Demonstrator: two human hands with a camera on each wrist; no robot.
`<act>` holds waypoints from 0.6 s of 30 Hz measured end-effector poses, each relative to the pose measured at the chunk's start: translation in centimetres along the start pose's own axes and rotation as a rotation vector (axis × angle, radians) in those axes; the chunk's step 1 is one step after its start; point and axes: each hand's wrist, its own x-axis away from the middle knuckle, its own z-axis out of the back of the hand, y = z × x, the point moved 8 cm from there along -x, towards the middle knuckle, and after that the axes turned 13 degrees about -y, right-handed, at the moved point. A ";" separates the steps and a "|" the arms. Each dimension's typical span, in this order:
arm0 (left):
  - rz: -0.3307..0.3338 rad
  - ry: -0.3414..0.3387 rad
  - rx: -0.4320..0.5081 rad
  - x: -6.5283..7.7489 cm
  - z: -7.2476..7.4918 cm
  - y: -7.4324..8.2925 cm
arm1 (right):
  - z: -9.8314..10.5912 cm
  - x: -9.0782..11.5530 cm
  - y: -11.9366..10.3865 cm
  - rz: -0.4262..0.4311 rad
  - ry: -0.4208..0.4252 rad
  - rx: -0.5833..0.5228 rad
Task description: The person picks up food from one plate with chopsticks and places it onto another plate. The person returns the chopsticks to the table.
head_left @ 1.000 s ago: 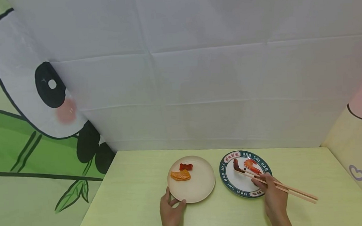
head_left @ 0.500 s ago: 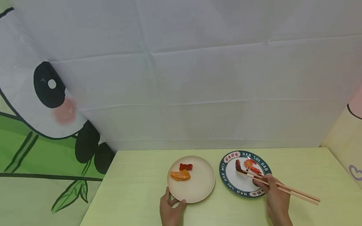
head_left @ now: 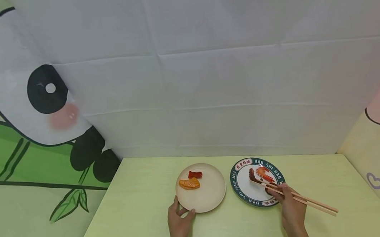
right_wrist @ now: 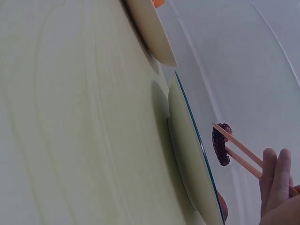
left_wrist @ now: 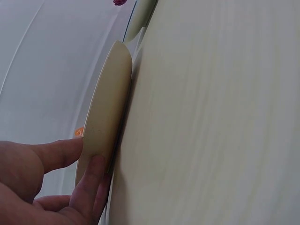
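Observation:
My right hand (head_left: pixel 291 208) holds a pair of wooden chopsticks (head_left: pixel 313 202). Their tips pinch a dark red, curved octopus tentacle (right_wrist: pixel 220 144), which the right wrist view shows raised off the plate. Below it is the white plate (head_left: pixel 245 188) with a dark green lettered rim. An orange-red shrimp (head_left: pixel 263 173) lies on that plate; a dark patch near my fingertips is too hidden to tell. My left hand (head_left: pixel 180 221) grips the near left rim of a beige plate (head_left: pixel 210 194), with thumb and fingers spread along its edge.
On the beige plate lie an orange ridged food piece (head_left: pixel 189 184) and a small red piece (head_left: pixel 195 174). Both plates stand on a pale yellow-green table (head_left: pixel 143 207). White sheeting (head_left: pixel 208 96) rises behind it; a cartoon-printed cloth hangs at the left.
My right hand has drifted slightly right and toward me, carrying the chopsticks and tentacle. The left hand and both plates stay put. The printed cloth at the left has shifted leftward.

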 end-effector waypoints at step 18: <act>-0.019 -0.004 0.019 0.0 0.0 0.2 | 0.3 0.3 0.3 -0.034 0.027 -0.016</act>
